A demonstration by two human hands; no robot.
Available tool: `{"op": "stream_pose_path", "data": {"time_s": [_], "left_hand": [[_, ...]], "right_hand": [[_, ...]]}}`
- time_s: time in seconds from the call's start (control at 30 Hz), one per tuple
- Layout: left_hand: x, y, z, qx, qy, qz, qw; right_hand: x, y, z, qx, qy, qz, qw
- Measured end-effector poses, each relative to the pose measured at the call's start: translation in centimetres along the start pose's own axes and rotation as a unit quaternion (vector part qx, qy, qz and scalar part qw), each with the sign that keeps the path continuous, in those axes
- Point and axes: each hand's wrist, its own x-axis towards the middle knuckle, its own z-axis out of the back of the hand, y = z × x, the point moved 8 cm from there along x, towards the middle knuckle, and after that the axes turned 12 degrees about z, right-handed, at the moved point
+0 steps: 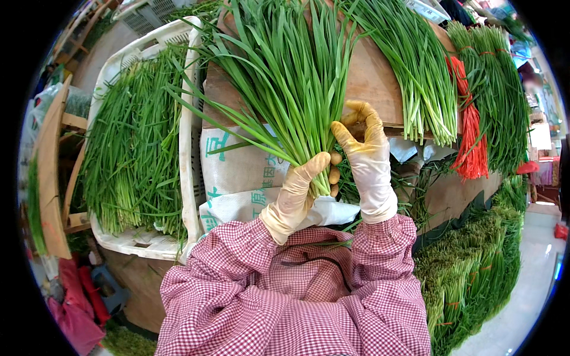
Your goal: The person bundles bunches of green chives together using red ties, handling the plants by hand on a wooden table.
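My left hand [300, 187], in a pale rubber glove, grips the stem end of a fan-shaped bunch of green chives [285, 77] held upright in front of me. Just right of the bunch, my gloved right hand [365, 148] is raised with its fingers curled and touches the stems near the grip. Both forearms wear red-and-white checked sleeves. The leaves spread up over a wooden board [368, 77].
A white plastic crate [139, 237] full of loose chives stands at the left. More chives [424, 83] lie on the board beside a bundle of red ties [471, 130]. Tied bunches [475, 273] are stacked at the lower right. White printed sacks [237, 172] lie under the board.
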Motion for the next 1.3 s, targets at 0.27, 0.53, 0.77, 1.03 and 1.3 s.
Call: {"op": "stream_pose_path", "data": {"time_s": [0.27,0.53,0.77,1.03,1.3], "left_hand": [[0.2,-0.1,0.2,0.021,-0.013,-0.017,1.0],[0.2,0.0,0.6,0.037,-0.049,-0.012,0.998],[0.0,-0.3,0.1,0.038,-0.01,-0.02,0.999],[0.3,-0.1,-0.2,0.029,0.018,-0.016,0.999],[0.5,-0.3,0.1,-0.003,0.018,-0.022,1.0]], "right_hand": [[1.3,5.2,-0.9,-0.331,0.032,0.208,0.92],[2.4,3.6,-0.3,-0.02,0.001,0.066,0.998],[1.3,2.4,2.0,0.264,-0.038,0.028,0.963],[-0.1,0.1,2.4,0.247,-0.028,0.047,0.968],[-0.1,-0.6,0.9,0.415,0.018,-0.008,0.909]]}}
